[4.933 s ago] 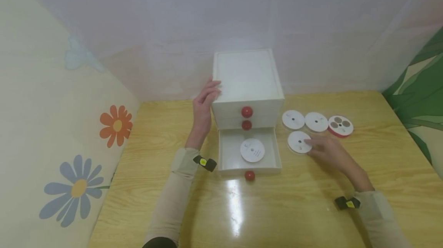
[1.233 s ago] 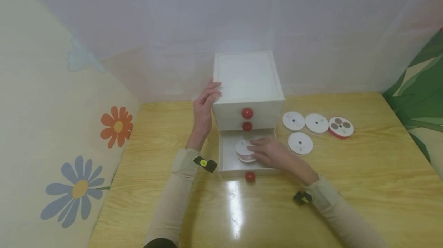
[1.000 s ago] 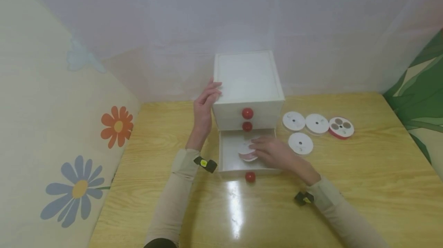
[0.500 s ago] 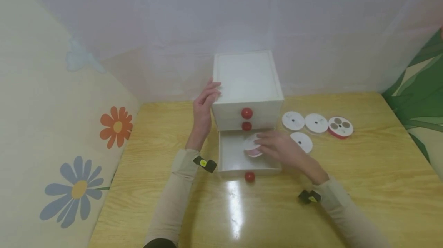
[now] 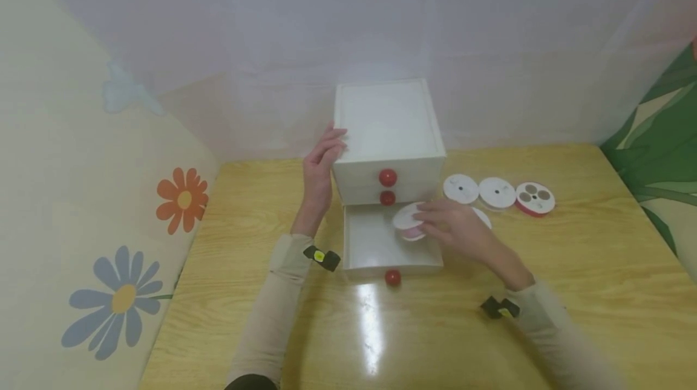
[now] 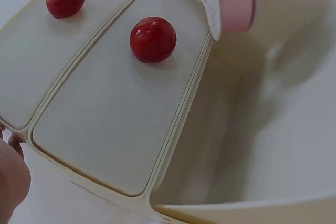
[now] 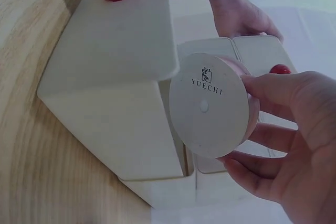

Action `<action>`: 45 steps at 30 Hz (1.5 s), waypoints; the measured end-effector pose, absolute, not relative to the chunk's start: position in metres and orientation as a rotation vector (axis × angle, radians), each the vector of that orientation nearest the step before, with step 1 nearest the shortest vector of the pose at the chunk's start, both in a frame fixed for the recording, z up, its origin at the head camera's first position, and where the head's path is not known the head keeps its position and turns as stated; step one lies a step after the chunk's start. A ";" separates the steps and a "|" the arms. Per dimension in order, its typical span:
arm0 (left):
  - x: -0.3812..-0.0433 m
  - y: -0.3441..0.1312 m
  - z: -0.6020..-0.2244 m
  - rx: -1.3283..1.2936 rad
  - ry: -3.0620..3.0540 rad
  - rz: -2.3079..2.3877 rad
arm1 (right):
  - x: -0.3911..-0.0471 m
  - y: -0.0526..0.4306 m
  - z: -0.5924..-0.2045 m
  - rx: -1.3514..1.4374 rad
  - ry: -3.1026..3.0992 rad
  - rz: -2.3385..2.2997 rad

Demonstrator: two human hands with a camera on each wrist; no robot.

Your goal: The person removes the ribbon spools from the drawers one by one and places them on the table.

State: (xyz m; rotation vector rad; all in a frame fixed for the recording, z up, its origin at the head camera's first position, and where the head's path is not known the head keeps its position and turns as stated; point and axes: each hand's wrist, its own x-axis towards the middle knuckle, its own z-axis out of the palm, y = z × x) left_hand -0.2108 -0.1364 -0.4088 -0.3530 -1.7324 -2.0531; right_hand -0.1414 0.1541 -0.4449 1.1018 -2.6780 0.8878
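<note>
My right hand (image 5: 463,230) grips a ribbon spool (image 7: 207,108) by its edge, fingers and thumb around the rim. The spool has white faces, pink ribbon and the print "YUECHI". It is tilted above the right side of the pulled-out bottom drawer (image 5: 362,242). No other spool shows inside that drawer. My left hand (image 5: 319,169) rests on the left top edge of the white drawer cabinet (image 5: 389,118), fingertips on its top. Red round knobs sit on the drawer fronts, the upper one (image 5: 388,177) centred.
Right of the cabinet lie more spools on the wooden table (image 5: 261,329): a white one (image 5: 460,188), another white one (image 5: 497,192) and one with a red edge (image 5: 535,198). A further white spool (image 5: 483,217) is partly hidden behind my right hand. A pale wall stands behind.
My right hand came from the spools at the right into the drawer, took hold of the pink ribbon spool there, and has raised it rightward. My left hand stayed on the cabinet.
</note>
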 end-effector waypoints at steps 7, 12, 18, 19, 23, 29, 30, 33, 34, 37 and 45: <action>-0.212 -0.136 -0.409 -0.364 -1.745 -2.042 | -0.141 0.172 -0.440 1.014 -2.635 0.942; -0.212 -0.138 -0.409 -0.375 -1.738 -2.046 | -0.143 0.184 -0.439 0.961 -2.606 1.003; -0.213 -0.139 -0.409 -0.354 -1.744 -2.049 | -0.143 0.196 -0.440 0.917 -2.548 0.985; -0.213 -0.139 -0.409 -0.351 -1.744 -2.050 | -0.143 0.199 -0.440 0.913 -2.538 0.983; -0.213 -0.140 -0.410 -0.349 -1.750 -2.045 | -0.144 0.208 -0.443 0.895 -2.496 0.978; -0.212 -0.140 -0.410 -0.348 -1.743 -2.056 | -0.144 0.220 -0.447 0.840 -2.538 0.992; -0.212 -0.140 -0.410 -0.347 -1.743 -2.057 | -0.144 0.222 -0.447 0.826 -2.554 0.993; -0.212 -0.140 -0.410 -0.344 -1.746 -2.055 | -0.144 0.228 -0.448 0.790 -2.601 0.975; -0.212 -0.140 -0.410 -0.345 -1.745 -2.054 | -0.144 0.230 -0.448 0.778 -2.616 0.969; -0.212 -0.140 -0.410 -0.345 -1.744 -2.053 | -0.146 0.237 -0.452 0.763 -2.614 0.937; -0.212 -0.140 -0.410 -0.365 -1.732 -2.057 | -0.146 0.253 -0.458 0.673 -2.675 0.908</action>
